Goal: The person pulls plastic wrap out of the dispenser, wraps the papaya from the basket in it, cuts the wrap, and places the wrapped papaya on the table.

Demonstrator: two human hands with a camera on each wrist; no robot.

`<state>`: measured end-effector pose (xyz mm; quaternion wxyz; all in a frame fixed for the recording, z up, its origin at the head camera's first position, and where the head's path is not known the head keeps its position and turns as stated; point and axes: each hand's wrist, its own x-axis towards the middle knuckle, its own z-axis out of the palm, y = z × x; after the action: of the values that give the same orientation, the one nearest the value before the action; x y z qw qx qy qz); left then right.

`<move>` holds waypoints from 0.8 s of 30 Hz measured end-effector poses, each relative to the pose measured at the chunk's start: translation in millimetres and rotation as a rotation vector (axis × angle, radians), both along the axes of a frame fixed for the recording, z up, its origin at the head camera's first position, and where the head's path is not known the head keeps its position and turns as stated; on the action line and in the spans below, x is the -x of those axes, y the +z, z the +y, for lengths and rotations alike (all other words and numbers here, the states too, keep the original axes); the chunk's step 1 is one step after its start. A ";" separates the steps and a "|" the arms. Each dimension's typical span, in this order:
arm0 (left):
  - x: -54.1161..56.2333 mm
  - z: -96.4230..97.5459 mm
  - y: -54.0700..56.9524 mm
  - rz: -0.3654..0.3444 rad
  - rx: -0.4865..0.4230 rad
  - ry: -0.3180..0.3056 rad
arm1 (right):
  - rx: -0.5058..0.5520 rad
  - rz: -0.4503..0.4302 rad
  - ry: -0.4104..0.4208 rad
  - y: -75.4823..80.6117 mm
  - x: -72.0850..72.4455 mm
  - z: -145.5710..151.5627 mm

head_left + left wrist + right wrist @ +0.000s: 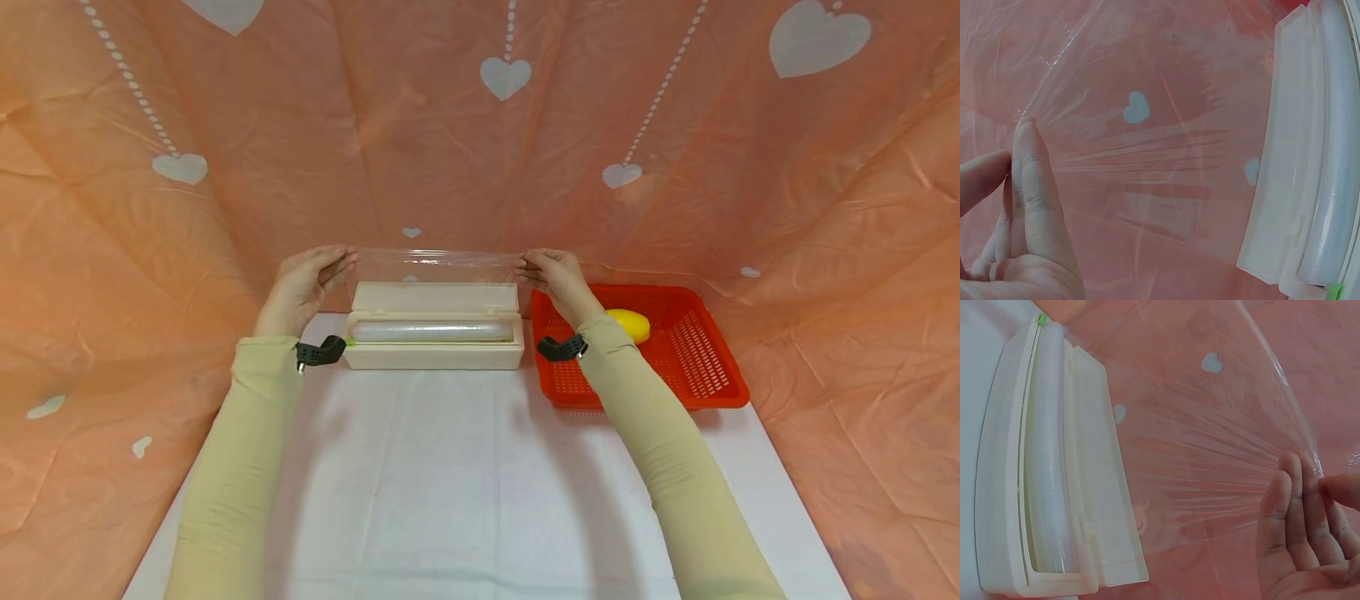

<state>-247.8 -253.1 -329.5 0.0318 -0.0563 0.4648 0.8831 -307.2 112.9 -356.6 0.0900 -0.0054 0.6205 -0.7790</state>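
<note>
A clear sheet of plastic wrap stretches between both hands, above and behind a cream wrap dispenser box. My left hand pinches the sheet's left corner between thumb and fingers. At the opposite corner my right hand pinches it the same way. The box lid stands tilted back, and the roll of wrap lies inside. In the left wrist view, creases run through the sheet from the fingers toward the box. Similar creases fan out from the right fingers.
A red plastic basket stands right of the box, partly under the right forearm. A yellow rounded object sits in it. White cloth covers the table. A peach curtain with hearts hangs behind and at both sides. A small green piece shows at the box's end.
</note>
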 end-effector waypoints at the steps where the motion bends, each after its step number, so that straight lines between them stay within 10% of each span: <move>1: 0.4 -0.1 0.2 -0.001 -0.002 0.002 | 0.001 0.002 0.001 0.5 0.4 -0.1; 24: 3.2 -4.1 4.4 0.003 -0.074 0.044 | 0.037 0.089 0.031 10.6 -3.3 -2.3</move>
<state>-251.0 -257.2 -325.0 0.0138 -0.0639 0.4306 0.9002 -303.9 110.6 -346.0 0.0742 -0.0514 0.6091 -0.7880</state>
